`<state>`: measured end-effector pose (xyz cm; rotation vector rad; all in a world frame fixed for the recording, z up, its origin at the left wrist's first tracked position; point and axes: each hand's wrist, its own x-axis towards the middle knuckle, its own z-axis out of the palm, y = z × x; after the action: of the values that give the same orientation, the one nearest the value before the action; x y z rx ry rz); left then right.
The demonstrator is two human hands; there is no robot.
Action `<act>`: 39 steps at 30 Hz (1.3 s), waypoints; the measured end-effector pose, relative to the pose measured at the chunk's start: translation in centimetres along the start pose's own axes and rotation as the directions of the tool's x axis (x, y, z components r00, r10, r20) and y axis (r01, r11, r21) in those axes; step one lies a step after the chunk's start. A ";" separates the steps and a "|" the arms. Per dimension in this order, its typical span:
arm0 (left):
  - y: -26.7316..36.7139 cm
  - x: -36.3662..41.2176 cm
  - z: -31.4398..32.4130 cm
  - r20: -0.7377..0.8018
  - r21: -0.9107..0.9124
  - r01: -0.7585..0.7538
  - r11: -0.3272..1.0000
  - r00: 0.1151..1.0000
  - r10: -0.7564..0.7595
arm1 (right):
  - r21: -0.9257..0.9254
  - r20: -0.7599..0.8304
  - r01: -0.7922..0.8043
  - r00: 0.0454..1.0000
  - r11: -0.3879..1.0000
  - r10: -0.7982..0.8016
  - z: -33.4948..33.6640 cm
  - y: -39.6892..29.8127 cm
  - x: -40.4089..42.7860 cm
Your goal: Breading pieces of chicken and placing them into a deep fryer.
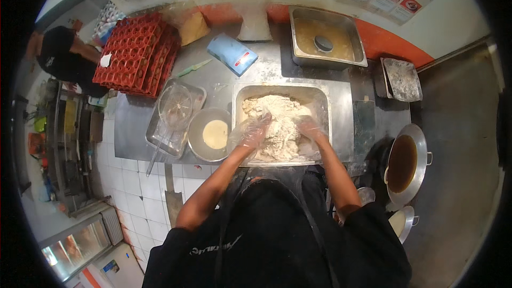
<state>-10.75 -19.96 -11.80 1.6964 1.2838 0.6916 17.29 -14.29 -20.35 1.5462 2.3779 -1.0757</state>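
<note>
A deep steel food pan (327, 128) lies before me, part-filled with pale flour (282, 122) in lumpy heaps. My left hand (257, 129), in a clear plastic glove, rests in the flour at the pan's left side, thumb raised. Across from it, my right hand (310, 127), also gloved, is at the flour's right side and blurred. Its fingers are partly indistinct, and whether either hand grips anything is hidden. Left of the pan stands a round steel bowl (196, 136) with cream-coloured batter (216, 134) in its bottom.
A shallow steel tray (151, 138) holds a wire strainer (176, 106). Red egg trays (134, 54) are stacked behind it, near a knife (194, 68) and a blue packet (232, 54). A liquid-filled pan (328, 62) stands behind; an oil-filled wok (420, 160) is right. Another person (60, 54) stands far left.
</note>
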 end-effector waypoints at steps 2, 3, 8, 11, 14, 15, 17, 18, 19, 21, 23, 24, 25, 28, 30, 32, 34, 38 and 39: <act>-0.4 0.5 -0.6 0.100 0.131 0.039 0.991 0.994 -0.052 | 0.051 -0.062 -0.086 0.994 0.995 0.089 -1.0 -0.6 -1.0; -0.2 0.8 -0.8 0.157 0.092 0.208 0.974 0.963 -0.220 | 0.108 -0.128 -0.175 0.974 0.979 0.188 -1.8 -1.3 -1.6; -0.8 0.6 0.4 0.082 0.055 0.416 0.908 0.904 -0.420 | -0.194 -0.119 -0.103 0.990 0.976 0.081 2.6 -5.4 1.4; 3.5 1.2 -0.1 -0.048 -0.047 0.483 0.874 0.873 -0.485 | 0.557 -0.214 0.151 0.976 0.816 -0.034 4.3 -5.3 1.5; -4.1 -0.3 2.0 -0.098 -0.191 0.367 0.911 0.916 -0.389 | 0.783 0.195 -0.342 0.928 0.519 0.317 -3.9 -13.9 -1.2; -2.4 0.1 1.8 -0.079 -0.181 0.350 0.919 0.926 -0.369 | 0.872 0.225 -0.295 0.950 0.391 0.215 -3.6 -10.6 -1.3; 0.3 -0.4 0.7 -0.279 0.063 -0.121 0.991 0.951 0.134 | 0.592 0.109 -0.332 0.936 0.734 0.335 -3.8 -7.5 -1.7; -1.3 -0.6 0.5 -0.292 0.071 -0.115 0.991 0.947 0.131 | 0.167 -0.028 -0.364 0.927 0.916 0.373 -4.3 -7.6 -2.0; -3.7 -0.8 0.1 -0.153 0.158 -0.027 0.987 0.987 0.052 | 0.161 -0.026 -0.349 0.933 0.923 0.358 -4.3 -7.4 -2.3; -3.2 0.0 -0.3 -0.010 0.244 0.034 0.969 0.999 -0.033 | 0.271 -0.028 -0.158 0.985 0.950 0.172 -3.5 -5.5 -3.1; 4.4 0.6 -1.3 0.230 0.436 0.406 0.803 0.812 -0.536 | 0.004 -0.088 0.060 0.994 0.998 -0.059 2.9 -2.6 -3.6; 6.2 0.8 -1.1 0.233 0.437 0.397 0.807 0.817 -0.528 | -0.285 -0.056 0.303 0.942 0.910 -0.331 4.5 -2.1 -2.9; 7.2 0.2 -0.8 0.165 0.070 0.532 0.844 0.828 -0.536 | -0.286 -0.054 0.311 0.939 0.906 -0.339 4.3 -3.2 -2.1; 5.1 -0.7 0.2 0.110 -0.219 0.611 0.761 0.790 -0.603 | 0.820 0.368 -0.443 0.893 0.364 0.258 1.5 -10.0 -2.5; -0.6 -0.8 3.0 -0.227 -0.362 0.264 0.894 0.905 -0.359 | 0.897 0.388 -0.439 0.840 0.053 0.380 -2.3 -15.0 -3.5; 0.7 -0.3 3.3 -0.319 -0.347 0.168 0.923 0.904 -0.285 | 0.935 0.298 -0.341 0.905 0.100 0.302 -1.5 -8.6 -2.9; 1.1 0.4 2.4 -0.427 -0.321 0.075 0.944 0.878 -0.215 | 0.326 -0.181 0.141 0.980 0.935 -0.085 -2.2 -4.3 -4.0; -3.8 0.0 2.0 -0.097 0.523 0.086 0.848 0.994 -0.042 | -0.098 0.066 -0.090 0.993 0.991 0.097 -0.8 -6.3 -4.8; -3.8 -0.3 2.4 0.136 0.701 -0.118 0.703 0.990 0.030 | -0.248 0.128 -0.144 0.975 0.958 0.180 -0.7 -7.3 -5.2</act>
<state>-10.62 -20.68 -16.24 2.3786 1.5130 0.1053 13.87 -19.52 -13.90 1.4899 2.1464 -0.8080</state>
